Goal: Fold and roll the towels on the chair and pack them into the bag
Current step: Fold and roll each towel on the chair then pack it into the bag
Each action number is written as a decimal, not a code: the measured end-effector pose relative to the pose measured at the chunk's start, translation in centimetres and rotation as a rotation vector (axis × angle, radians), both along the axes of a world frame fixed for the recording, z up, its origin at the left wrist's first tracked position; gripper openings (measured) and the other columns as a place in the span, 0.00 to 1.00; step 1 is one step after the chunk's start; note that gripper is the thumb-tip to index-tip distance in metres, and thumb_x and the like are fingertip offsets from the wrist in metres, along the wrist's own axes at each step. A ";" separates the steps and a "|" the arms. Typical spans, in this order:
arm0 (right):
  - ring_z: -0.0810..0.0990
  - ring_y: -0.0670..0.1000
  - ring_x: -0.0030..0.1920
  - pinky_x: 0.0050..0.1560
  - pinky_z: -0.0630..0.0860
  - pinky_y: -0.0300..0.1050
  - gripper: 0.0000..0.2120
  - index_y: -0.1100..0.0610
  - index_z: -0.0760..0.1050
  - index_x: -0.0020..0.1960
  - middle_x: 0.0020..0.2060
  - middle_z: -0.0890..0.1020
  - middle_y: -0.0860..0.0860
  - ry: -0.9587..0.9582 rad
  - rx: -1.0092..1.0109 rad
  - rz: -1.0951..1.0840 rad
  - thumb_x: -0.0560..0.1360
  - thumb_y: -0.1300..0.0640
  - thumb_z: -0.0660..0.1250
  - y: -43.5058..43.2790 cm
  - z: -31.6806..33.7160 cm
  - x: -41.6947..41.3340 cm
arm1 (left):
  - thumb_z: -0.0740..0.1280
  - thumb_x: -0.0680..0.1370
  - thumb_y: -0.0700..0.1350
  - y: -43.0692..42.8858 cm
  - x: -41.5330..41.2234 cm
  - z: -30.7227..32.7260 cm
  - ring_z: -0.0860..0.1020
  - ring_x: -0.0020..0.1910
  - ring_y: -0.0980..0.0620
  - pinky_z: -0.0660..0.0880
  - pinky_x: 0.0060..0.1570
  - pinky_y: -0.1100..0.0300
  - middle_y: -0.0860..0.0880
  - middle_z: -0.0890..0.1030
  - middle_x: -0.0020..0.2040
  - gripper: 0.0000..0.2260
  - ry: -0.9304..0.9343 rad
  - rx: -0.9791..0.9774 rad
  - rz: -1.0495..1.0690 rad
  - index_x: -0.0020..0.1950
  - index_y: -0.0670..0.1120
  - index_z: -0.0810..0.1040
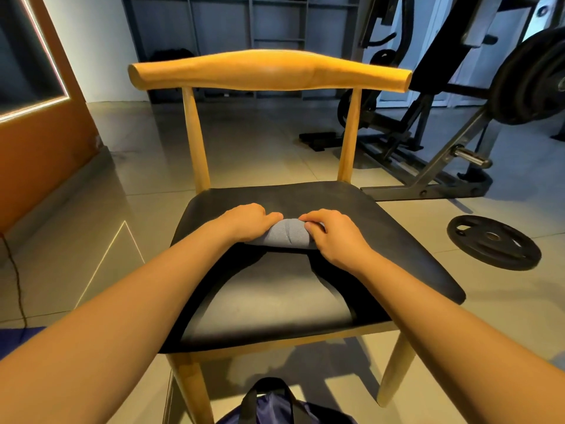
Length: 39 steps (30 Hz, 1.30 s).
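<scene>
One rolled grey towel [289,237] is gripped by curled fingers, left hand [246,221] and right hand [333,237] at opposite ends. The chair seat [275,295] lies beneath both.

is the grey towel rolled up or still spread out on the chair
Rolled up: the grey towel is a compact bundle on the chair seat, gripped by the left hand and right hand.
</scene>
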State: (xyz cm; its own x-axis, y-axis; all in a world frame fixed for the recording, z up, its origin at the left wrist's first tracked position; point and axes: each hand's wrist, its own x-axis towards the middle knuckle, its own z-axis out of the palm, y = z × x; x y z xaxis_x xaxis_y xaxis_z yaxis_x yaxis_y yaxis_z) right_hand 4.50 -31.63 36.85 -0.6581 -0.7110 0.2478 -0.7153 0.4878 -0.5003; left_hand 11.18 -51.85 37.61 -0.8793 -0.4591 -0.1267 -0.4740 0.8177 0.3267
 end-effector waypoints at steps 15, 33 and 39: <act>0.76 0.47 0.58 0.59 0.75 0.45 0.11 0.49 0.77 0.64 0.57 0.77 0.46 0.077 -0.081 0.085 0.83 0.54 0.64 3.9 -0.1 2.5 | 0.54 0.82 0.66 4.1 4.3 1.8 0.74 0.38 0.48 0.67 0.38 0.54 0.47 0.77 0.39 0.27 0.091 -0.107 -0.026 0.39 0.45 0.73; 0.82 0.59 0.61 0.64 0.79 0.55 0.21 0.55 0.73 0.70 0.61 0.82 0.59 -0.966 -0.100 0.380 0.78 0.56 0.72 8.8 2.2 16.3 | 0.59 0.84 0.59 9.0 19.3 3.0 0.75 0.37 0.54 0.71 0.35 0.60 0.53 0.75 0.35 0.16 0.501 0.082 -0.500 0.39 0.54 0.73; 0.83 0.52 0.60 0.62 0.80 0.51 0.18 0.53 0.75 0.71 0.59 0.85 0.52 -0.720 -0.149 0.310 0.82 0.60 0.66 9.8 -1.8 22.5 | 0.57 0.85 0.56 10.3 24.1 -1.1 0.72 0.36 0.54 0.66 0.35 0.59 0.55 0.73 0.34 0.17 0.446 -0.058 -0.451 0.37 0.58 0.70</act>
